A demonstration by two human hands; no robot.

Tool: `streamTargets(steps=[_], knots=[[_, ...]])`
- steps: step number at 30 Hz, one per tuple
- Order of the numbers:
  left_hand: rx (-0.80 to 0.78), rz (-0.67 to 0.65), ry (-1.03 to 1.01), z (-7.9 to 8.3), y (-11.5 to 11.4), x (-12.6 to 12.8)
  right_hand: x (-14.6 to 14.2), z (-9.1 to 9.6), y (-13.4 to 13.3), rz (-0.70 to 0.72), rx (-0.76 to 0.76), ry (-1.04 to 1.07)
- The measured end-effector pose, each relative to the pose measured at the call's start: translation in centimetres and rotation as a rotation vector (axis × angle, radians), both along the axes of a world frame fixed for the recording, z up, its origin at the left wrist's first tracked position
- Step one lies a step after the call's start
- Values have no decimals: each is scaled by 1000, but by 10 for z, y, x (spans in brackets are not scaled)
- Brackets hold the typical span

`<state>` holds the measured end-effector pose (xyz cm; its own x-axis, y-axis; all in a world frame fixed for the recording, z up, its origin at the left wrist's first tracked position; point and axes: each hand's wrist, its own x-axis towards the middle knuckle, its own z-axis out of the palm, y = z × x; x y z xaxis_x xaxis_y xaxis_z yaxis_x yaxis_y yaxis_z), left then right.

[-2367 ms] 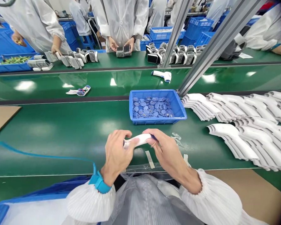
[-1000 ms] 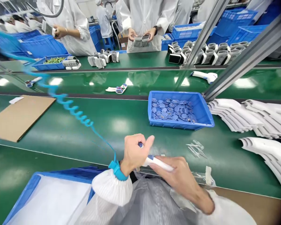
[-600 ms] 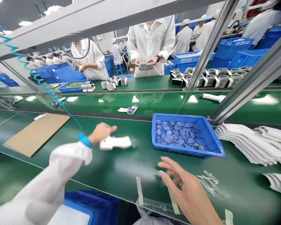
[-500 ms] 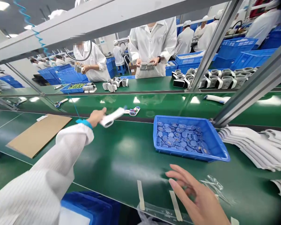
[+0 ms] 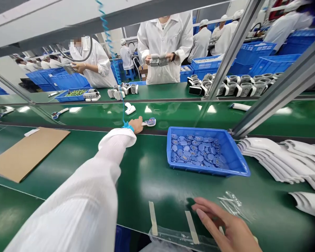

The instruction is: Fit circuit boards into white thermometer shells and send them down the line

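My left hand (image 5: 136, 125), in a white sleeve with a blue wrist strap, reaches far forward to the belt. Its fingers are closed at the handle end of an opened white device half (image 5: 150, 122), which has a blue part and wires inside. Just beyond the hand, a white gun-shaped shell (image 5: 130, 108) rests on the green belt. Low on the right, my right hand (image 5: 223, 224) hovers above the bench with fingers apart, holding nothing. Close by lie clear plastic strips (image 5: 231, 204) and a tape strip (image 5: 191, 227).
A blue tray (image 5: 208, 171) holds many blue oval pieces. Stacked white curved shells (image 5: 275, 159) lie on the right, cardboard (image 5: 28, 154) on the left. A metal post (image 5: 235, 70) rises behind the tray. Across the belt, a co-worker (image 5: 165, 45) holds grey parts.
My left hand has moved forward and right, leaving the white shell on the belt and reaching the opened device half. The right hand stays low over the bench. The view has shifted slightly.
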<state>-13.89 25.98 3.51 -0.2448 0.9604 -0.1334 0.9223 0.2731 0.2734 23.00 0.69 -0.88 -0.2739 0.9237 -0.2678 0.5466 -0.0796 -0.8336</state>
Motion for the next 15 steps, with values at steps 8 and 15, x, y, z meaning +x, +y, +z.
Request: streamTargets(steps=[8,15], knots=[[177,-19,-190,49,-128,45,-77,56,29,107,0,314],[243,-295,-651,2,-301,145,-90,38,28,16,-87,440]])
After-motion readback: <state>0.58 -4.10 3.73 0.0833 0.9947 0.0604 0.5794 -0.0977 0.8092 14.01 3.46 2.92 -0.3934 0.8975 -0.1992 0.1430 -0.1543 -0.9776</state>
